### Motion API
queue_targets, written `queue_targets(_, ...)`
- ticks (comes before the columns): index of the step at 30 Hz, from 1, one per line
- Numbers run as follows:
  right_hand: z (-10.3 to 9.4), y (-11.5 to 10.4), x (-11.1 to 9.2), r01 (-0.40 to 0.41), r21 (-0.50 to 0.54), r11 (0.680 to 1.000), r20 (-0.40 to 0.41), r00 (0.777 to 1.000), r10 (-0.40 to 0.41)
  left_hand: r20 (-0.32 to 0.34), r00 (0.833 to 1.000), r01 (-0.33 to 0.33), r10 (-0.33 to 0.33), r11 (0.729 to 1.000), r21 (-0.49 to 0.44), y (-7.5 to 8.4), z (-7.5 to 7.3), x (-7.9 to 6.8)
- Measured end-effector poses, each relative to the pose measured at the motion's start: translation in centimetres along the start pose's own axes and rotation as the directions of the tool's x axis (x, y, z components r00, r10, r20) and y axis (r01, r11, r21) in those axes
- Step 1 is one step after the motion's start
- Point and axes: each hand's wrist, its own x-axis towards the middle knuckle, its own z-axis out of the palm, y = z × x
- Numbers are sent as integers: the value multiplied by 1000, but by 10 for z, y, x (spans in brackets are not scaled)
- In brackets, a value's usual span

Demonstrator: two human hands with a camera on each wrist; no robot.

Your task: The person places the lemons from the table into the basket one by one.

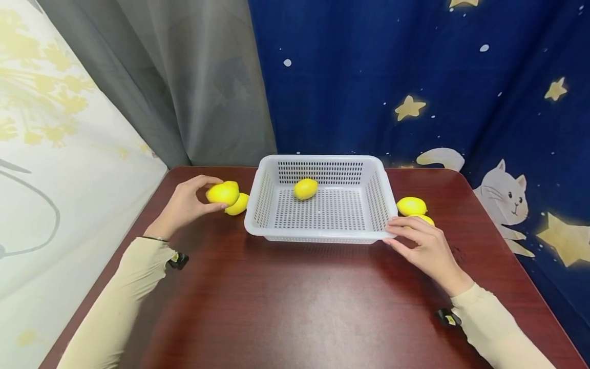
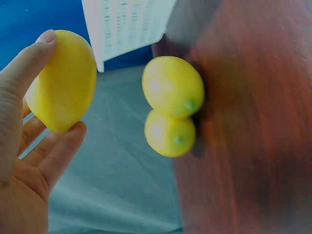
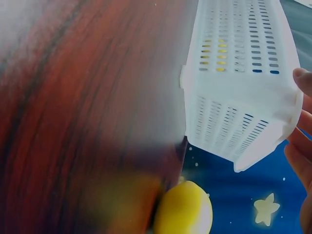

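The dark red-brown, wood-grained table (image 1: 318, 297) bears a white slotted basket (image 1: 318, 233) toward its far edge, two yellow lemons (image 1: 238, 205) left of it, two other lemons (image 1: 412, 206) right.

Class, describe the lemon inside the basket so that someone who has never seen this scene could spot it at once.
Towards the far edge of the reddish-brown table is a white perforated basket. Inside, towards its back, lies one yellow lemon. It alone is inside; the other lemons are outside.
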Motion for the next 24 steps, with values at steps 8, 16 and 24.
queue_targets(8, -2, -6, 1, 31, -57, 998, -1, 1000, -31, 31, 999, -14, 16, 999, -46, 23, 4, 22)
queue_targets(16, 0, -7, -1, 17, -77, 997, -11, 1000, -18, 85, 993, -68, 79, 990, -122, 46, 10, 51)
queue_targets(24, 1, -7, 0, 26, -61, 998, -52, 998, -29, 102, 988, -108, 120, 987, -116, 66, 18, 76)
